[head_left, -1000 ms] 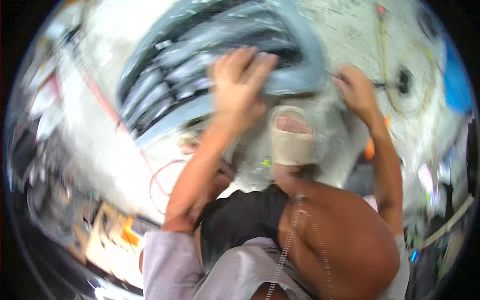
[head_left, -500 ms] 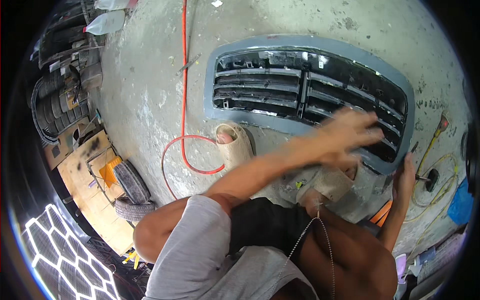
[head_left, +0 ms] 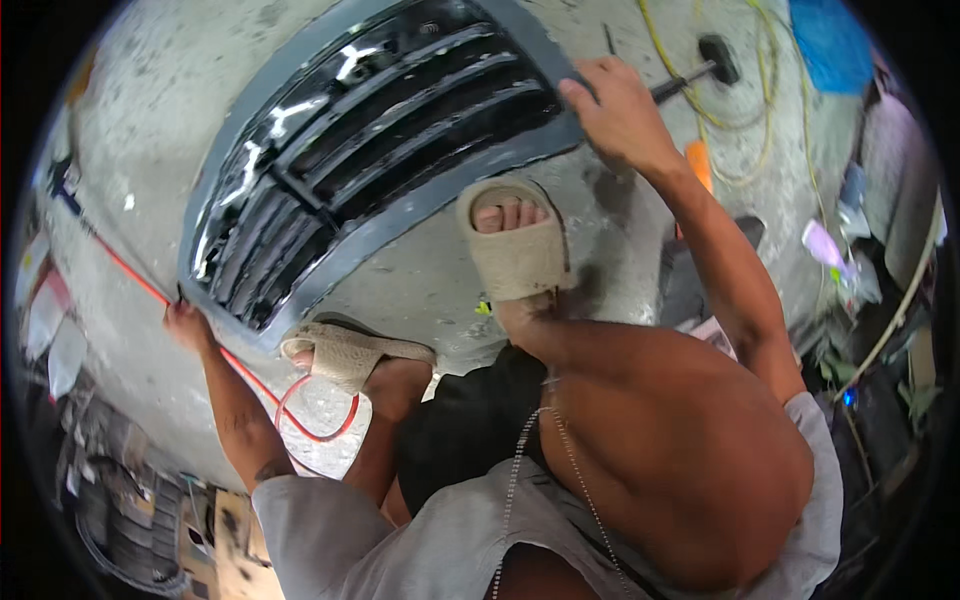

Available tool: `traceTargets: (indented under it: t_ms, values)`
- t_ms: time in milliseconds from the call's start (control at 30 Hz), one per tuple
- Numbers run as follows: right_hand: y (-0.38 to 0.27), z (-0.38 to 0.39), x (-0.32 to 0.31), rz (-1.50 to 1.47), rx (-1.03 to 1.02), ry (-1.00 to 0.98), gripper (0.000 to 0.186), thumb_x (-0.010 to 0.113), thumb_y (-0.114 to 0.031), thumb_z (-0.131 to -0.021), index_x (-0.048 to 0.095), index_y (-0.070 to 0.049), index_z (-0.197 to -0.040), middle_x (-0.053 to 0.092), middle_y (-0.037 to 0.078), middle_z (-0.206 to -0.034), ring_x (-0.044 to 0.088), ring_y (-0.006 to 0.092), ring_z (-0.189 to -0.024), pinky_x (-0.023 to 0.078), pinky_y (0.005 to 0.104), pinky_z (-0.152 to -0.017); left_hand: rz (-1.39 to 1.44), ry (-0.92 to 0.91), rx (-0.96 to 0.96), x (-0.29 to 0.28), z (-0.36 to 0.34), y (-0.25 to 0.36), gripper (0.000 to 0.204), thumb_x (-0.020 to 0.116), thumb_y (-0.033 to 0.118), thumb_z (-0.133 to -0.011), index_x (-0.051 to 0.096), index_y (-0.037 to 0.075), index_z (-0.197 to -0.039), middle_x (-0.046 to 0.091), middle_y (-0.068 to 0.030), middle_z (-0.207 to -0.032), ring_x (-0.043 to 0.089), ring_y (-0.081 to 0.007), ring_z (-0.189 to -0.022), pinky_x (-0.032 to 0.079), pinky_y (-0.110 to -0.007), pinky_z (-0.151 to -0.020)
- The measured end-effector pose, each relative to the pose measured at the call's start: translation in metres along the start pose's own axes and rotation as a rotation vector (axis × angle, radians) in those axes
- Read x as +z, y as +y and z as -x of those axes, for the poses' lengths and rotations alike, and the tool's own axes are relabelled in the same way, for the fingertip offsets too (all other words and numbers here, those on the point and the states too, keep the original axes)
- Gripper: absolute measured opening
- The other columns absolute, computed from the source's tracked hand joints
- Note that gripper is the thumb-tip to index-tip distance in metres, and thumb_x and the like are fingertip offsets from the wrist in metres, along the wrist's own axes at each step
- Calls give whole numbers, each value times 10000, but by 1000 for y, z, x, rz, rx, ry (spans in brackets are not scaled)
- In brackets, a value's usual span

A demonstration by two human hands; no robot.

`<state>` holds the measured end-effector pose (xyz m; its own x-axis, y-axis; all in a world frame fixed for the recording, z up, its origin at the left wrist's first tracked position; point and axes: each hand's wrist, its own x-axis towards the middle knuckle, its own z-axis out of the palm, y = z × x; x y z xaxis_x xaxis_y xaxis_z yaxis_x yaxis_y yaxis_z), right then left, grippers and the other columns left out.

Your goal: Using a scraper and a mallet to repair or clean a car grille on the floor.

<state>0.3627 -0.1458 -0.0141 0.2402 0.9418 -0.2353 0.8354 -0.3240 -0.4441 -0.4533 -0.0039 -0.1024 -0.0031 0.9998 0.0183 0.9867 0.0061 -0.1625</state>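
A car grille [head_left: 415, 110] with black slats and a wide grey surround [head_left: 222, 135] spans the upper part of the view, slanting up to the right. My left hand [head_left: 187, 325] is closed on its lower left end; the fingertips are partly hidden. At the opposite end, my right hand [head_left: 618, 115] grips the grey edge, thumb on top and fingers around the rim. Whether the grille rests on the floor or is raised cannot be told. My feet, in beige slippers [head_left: 515, 255], stand close to its near edge.
A red hose [head_left: 130, 272] runs past my left hand and loops by my foot. Beyond my right hand lie a black-headed mallet [head_left: 718, 60], a yellow cord [head_left: 770, 95] and a blue plastic bag [head_left: 830, 45]. Car parts [head_left: 125, 530] are piled at lower left.
My view has turned, so the grille now slants. My left hand has gone from above the slats to the grille's left end. My right hand now holds the right end.
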Motion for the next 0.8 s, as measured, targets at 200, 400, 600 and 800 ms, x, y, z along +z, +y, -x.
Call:
traceTargets:
  t_ms: [200, 400, 600, 800]
  values:
    - [-18, 16, -42, -173, -48, 122, 401, 653, -258, -971, 658, -78, -1330, 655, 182, -1224, 618, 329, -1130, 480, 408, -1006, 290, 238, -247, -102, -55, 67, 329, 739, 353, -944, 761, 31, -1006, 764, -138, -998, 724, -281, -853, 569, -385, -787]
    - [-63, 35, -61, -389, -288, 117, 421, 672, -213, -978, 627, -45, -1361, 665, 164, -1272, 660, 284, -1097, 509, 360, -956, 1329, -200, 159, -242, -9, 419, 118, 727, 12, -941, 660, -1, -1037, 737, -90, -973, 684, -158, -872, 553, -302, -826]
    - [-63, 68, -38, -437, -190, -3, 403, 668, -189, -970, 604, -32, -1336, 684, 206, -1192, 690, 399, -989, 558, 439, -839, 1683, -1178, -156, -251, 95, 587, 130, 726, 114, -973, 622, 46, -937, 676, -20, -751, 593, -55, -616, 474, -203, -535]
    - [-6, 75, -44, -491, 384, -123, 201, 541, -172, -1011, 606, -42, -1150, 719, 209, -916, 694, 416, -858, 526, 492, -753, 1192, -240, 334, -224, 48, 587, 227, 808, 240, -897, 733, 26, -885, 709, -73, -780, 658, -129, -714, 529, -290, -693]
